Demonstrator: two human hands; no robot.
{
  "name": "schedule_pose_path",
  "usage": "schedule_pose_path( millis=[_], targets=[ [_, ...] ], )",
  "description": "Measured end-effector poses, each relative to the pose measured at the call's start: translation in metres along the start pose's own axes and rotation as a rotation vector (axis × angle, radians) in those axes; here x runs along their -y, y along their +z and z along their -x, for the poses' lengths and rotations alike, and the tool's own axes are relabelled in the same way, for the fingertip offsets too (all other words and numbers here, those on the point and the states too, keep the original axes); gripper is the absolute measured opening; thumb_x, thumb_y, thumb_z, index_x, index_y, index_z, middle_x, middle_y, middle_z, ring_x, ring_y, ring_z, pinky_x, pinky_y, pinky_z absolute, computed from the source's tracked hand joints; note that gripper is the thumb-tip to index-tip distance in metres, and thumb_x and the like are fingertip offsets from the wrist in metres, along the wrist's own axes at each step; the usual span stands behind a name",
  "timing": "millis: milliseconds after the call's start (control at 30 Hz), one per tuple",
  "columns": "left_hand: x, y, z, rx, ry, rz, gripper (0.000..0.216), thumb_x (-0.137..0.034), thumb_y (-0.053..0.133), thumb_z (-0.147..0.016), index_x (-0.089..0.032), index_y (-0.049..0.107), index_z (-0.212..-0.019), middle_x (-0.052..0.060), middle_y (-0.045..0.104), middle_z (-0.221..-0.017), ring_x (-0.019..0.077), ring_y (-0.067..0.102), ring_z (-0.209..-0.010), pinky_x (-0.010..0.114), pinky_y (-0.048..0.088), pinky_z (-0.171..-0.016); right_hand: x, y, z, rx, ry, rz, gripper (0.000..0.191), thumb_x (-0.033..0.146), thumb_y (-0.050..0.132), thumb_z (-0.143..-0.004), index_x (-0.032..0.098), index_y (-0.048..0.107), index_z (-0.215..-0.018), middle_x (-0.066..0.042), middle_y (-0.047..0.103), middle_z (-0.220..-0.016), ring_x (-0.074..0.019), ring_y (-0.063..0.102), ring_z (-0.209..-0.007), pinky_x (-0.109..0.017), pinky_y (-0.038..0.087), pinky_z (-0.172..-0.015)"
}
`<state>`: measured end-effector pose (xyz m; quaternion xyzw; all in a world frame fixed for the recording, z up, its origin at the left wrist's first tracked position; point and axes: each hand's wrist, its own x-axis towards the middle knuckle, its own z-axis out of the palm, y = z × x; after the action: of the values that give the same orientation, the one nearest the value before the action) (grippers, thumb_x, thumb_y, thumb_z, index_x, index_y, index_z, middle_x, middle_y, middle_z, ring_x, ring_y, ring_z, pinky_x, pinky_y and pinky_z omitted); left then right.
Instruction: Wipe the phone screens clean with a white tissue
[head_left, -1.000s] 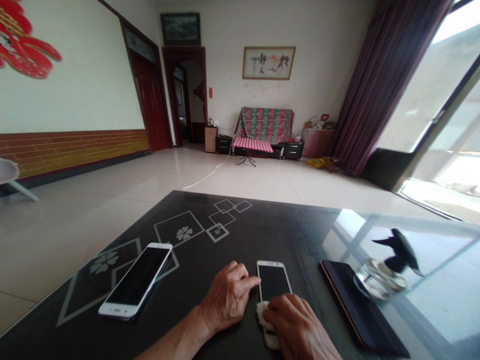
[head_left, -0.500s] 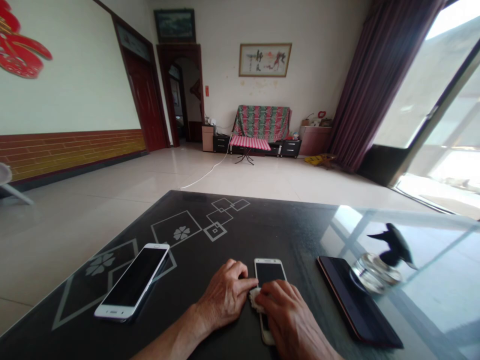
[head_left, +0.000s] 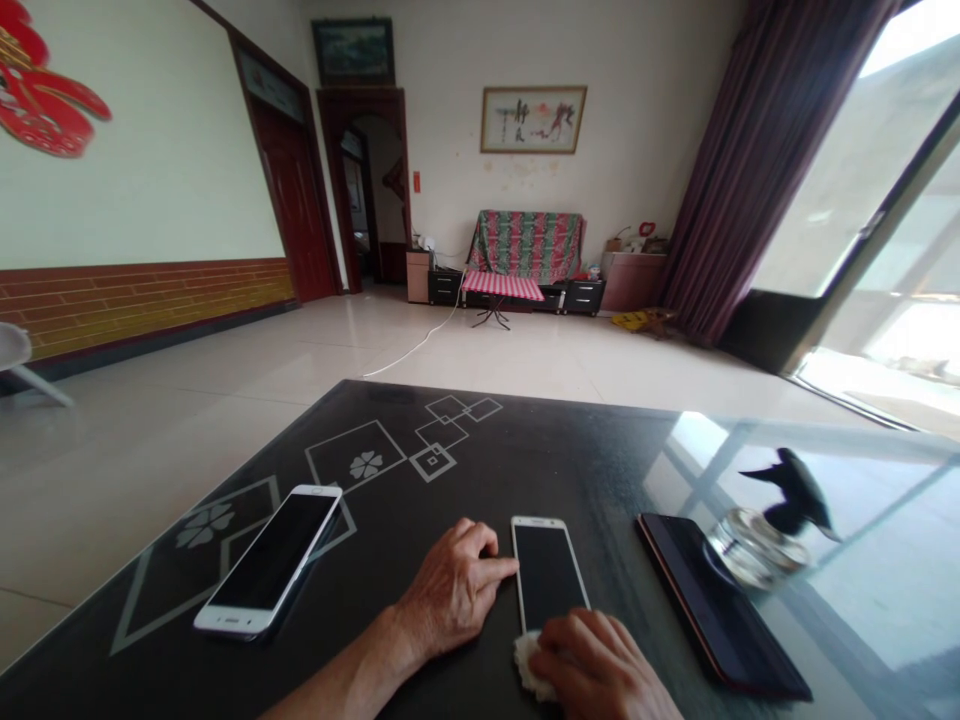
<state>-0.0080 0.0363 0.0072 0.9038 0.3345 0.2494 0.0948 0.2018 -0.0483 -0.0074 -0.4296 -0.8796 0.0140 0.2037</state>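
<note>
A white smartphone (head_left: 549, 570) lies face up on the dark table, its lower end hidden by my right hand. My left hand (head_left: 457, 580) rests to its left with the fingers curled in, one digit stretched out against the phone's left edge. Under the bent fingers of my right hand (head_left: 596, 665) is a crumpled white wipe (head_left: 532, 665), tissue or cloth, pressed at the lower part of the phone. Another white smartphone (head_left: 274, 555) lies farther left, screen up. On the right lies a larger dark tablet-like device (head_left: 720, 610).
A clear bottle (head_left: 757, 548) with a black spray head stands at the tablet's right edge. The glossy black table (head_left: 390, 530) has white square and flower patterns. Beyond it are a small checkered table (head_left: 502, 287), low cabinets, a purple curtain (head_left: 780, 150) and a glass door.
My right hand has slid down the phone toward me with the wipe, uncovering more of the screen. My left hand stays at the phone's edge.
</note>
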Motion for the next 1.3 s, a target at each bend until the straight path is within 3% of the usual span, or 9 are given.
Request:
schedule_pose_path(
  millis=[133, 333, 533, 667, 767, 900, 1100, 1300],
  targets=[
    [-0.001, 0.000, 0.000, 0.004, -0.007, -0.005, 0.031, -0.010, 0.048, -0.086, -0.027, 0.069, -0.101, 0.004, 0.054, -0.095, 0.0187, 0.048, -0.089, 0.031, 0.045, -0.080, 0.007, -0.021, -0.023, 0.119, 0.107, -0.111, 0.024, 0.009, 0.052, -0.079, 0.025, 0.062, -0.093, -0.002, 0.060, -0.092, -0.0173, 0.053, -0.086, -0.029, 0.040, -0.078],
    [-0.001, 0.000, 0.000, 0.010, -0.008, -0.007, 0.030, -0.009, 0.049, -0.085, -0.026, 0.069, -0.099, 0.004, 0.053, -0.094, 0.0188, 0.048, -0.089, 0.030, 0.045, -0.079, 0.015, -0.033, -0.043, 0.087, 0.191, -0.166, 0.028, 0.005, 0.046, -0.081, 0.023, 0.063, -0.093, -0.003, 0.059, -0.095, -0.0181, 0.052, -0.092, -0.033, 0.039, -0.085],
    [0.000, 0.002, 0.000, -0.006, -0.001, -0.014, 0.032, -0.008, 0.050, -0.083, -0.027, 0.069, -0.101, 0.004, 0.053, -0.094, 0.0187, 0.048, -0.088, 0.030, 0.045, -0.079, 0.010, -0.020, -0.026, 0.078, 0.084, -0.121, 0.024, 0.007, 0.052, -0.078, 0.023, 0.060, -0.093, -0.003, 0.059, -0.093, -0.0181, 0.053, -0.087, -0.030, 0.041, -0.079],
    [0.001, 0.003, 0.001, -0.013, -0.001, -0.006, 0.031, -0.008, 0.050, -0.084, -0.027, 0.069, -0.099, 0.004, 0.054, -0.095, 0.0185, 0.049, -0.088, 0.031, 0.046, -0.080, 0.002, -0.003, -0.006, -0.056, -0.003, -0.015, 0.031, 0.003, 0.049, -0.078, 0.025, 0.058, -0.097, -0.001, 0.060, -0.090, -0.0169, 0.053, -0.082, -0.028, 0.040, -0.075],
    [0.001, 0.002, 0.001, -0.014, 0.002, -0.010, 0.033, -0.008, 0.049, -0.084, -0.027, 0.068, -0.103, 0.004, 0.054, -0.095, 0.0186, 0.049, -0.087, 0.032, 0.046, -0.080, -0.001, 0.002, 0.001, -0.042, -0.030, 0.006, 0.030, 0.004, 0.049, -0.079, 0.026, 0.057, -0.099, -0.001, 0.061, -0.091, -0.0171, 0.053, -0.083, -0.028, 0.040, -0.075],
    [0.000, 0.000, 0.000, -0.006, 0.005, -0.008, 0.033, -0.007, 0.048, -0.084, -0.026, 0.068, -0.102, 0.004, 0.054, -0.094, 0.0189, 0.049, -0.087, 0.032, 0.047, -0.080, 0.004, -0.008, -0.007, -0.050, 0.013, -0.053, 0.031, 0.003, 0.047, -0.076, 0.025, 0.058, -0.095, -0.002, 0.060, -0.090, -0.0167, 0.052, -0.082, -0.029, 0.040, -0.076],
    [0.000, 0.000, 0.000, 0.008, 0.016, 0.000, 0.033, -0.007, 0.047, -0.085, -0.026, 0.067, -0.104, 0.005, 0.053, -0.095, 0.0196, 0.048, -0.088, 0.033, 0.047, -0.079, 0.019, -0.028, -0.025, 0.071, 0.112, -0.170, 0.021, 0.011, 0.053, -0.080, 0.024, 0.062, -0.093, -0.002, 0.060, -0.094, -0.0174, 0.052, -0.088, -0.031, 0.041, -0.080],
    [0.004, 0.003, 0.002, -0.004, 0.039, 0.010, 0.037, -0.008, 0.047, -0.086, -0.028, 0.064, -0.113, 0.005, 0.053, -0.096, 0.0194, 0.048, -0.088, 0.033, 0.048, -0.080, 0.018, -0.031, -0.022, 0.000, 0.141, -0.215, 0.026, 0.006, 0.051, -0.079, 0.023, 0.064, -0.093, -0.002, 0.059, -0.093, -0.0173, 0.051, -0.090, -0.032, 0.040, -0.084]
  ],
)
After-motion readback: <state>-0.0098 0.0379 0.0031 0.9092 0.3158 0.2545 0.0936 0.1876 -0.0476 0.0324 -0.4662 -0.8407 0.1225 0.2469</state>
